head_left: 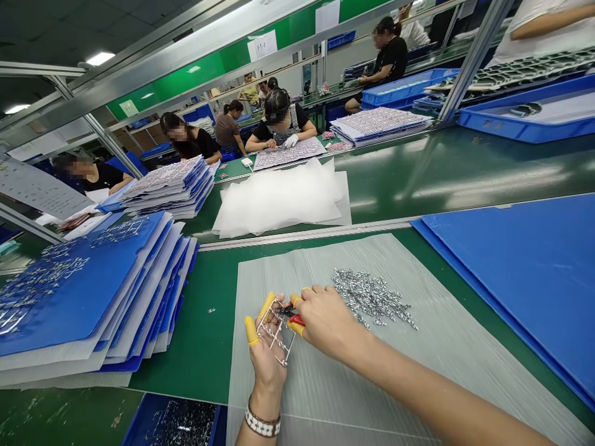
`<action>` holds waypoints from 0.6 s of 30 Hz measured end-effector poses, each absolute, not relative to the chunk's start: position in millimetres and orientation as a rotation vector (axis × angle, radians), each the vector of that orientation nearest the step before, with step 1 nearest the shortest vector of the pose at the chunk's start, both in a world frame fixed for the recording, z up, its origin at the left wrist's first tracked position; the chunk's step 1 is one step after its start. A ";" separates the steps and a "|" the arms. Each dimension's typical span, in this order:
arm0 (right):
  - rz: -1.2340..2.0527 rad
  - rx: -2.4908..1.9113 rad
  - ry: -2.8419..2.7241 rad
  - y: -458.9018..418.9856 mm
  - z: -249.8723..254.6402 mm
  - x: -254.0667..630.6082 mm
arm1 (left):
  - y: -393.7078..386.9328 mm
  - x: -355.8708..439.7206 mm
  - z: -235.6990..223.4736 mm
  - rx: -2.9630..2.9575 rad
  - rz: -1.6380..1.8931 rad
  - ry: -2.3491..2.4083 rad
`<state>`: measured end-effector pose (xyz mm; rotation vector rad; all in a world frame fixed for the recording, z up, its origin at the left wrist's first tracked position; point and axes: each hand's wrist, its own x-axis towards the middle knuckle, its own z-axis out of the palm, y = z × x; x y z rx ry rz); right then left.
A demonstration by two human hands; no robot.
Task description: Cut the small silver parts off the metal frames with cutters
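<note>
My left hand (268,353), with yellow finger cots on some fingertips, holds a small silvery frame (280,342) that has little shiny parts attached along its bars. In my right hand (328,314), also wearing yellow finger cots, is a pair of red-handled cutting pliers (296,319). Their dark jaws are at the upper part of the frame; whether they are closed on a bar is too small to tell. A loose pile of small shiny metal pieces (372,297) lies to the right, beyond my right hand, on a translucent sheet (418,384).
At left stands a stack of blue sheets (111,291) with more silvery frames (41,279) on top. Below the table edge is a blue bin (134,424) of dark scraps. Blue sheets (520,248) lie at right. White foam sheets (283,195) lie ahead; several people work beyond.
</note>
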<state>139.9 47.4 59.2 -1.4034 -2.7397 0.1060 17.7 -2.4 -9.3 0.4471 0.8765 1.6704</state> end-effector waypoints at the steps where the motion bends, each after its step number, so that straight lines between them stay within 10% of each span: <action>1: 0.107 -1.406 -2.737 47.6 58.8 140.0 | -2.6 18.0 -9.5 0.458 1.670 0.883; 18: 0.059 -1.374 -2.759 48.6 56.9 143.0 | -2.8 20.4 -7.5 0.493 1.670 0.952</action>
